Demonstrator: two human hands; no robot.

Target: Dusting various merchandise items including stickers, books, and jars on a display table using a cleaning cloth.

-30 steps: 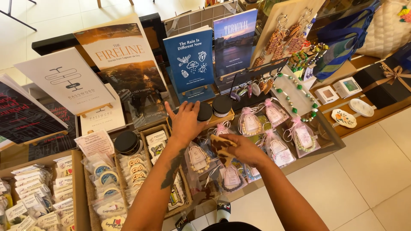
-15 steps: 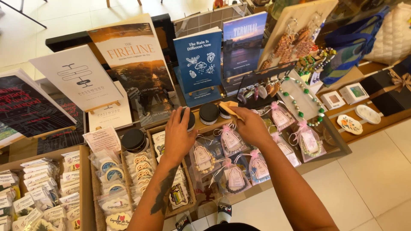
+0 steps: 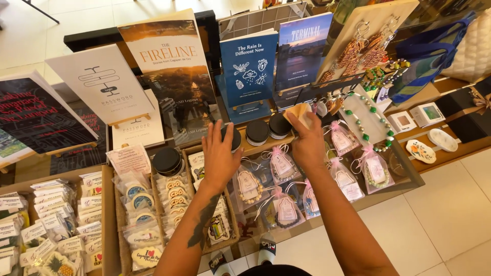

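Pinching a small tan card (image 3: 299, 113) at twelve o'clock, the right hand (image 3: 308, 143) should keep it level and clear of the black-lidded jars (image 3: 257, 131), while the left hand (image 3: 219, 156), fingers spread, steadies another jar (image 3: 235, 137).

Pink-ribboned clear pouches (image 3: 282, 166) (white tags inside) beside packaged stickers (image 3: 176, 197)

Your left hand (image 3: 219, 156) covers most of a black round tin (image 3: 234, 138); only its right edge shows. Your right hand (image 3: 307, 140) hides the lower part of the tan card (image 3: 299, 113) it grips. The frame's left edge cuts off the black book (image 3: 30, 115). The sachet (image 3: 282, 164) contents are too small to identify.
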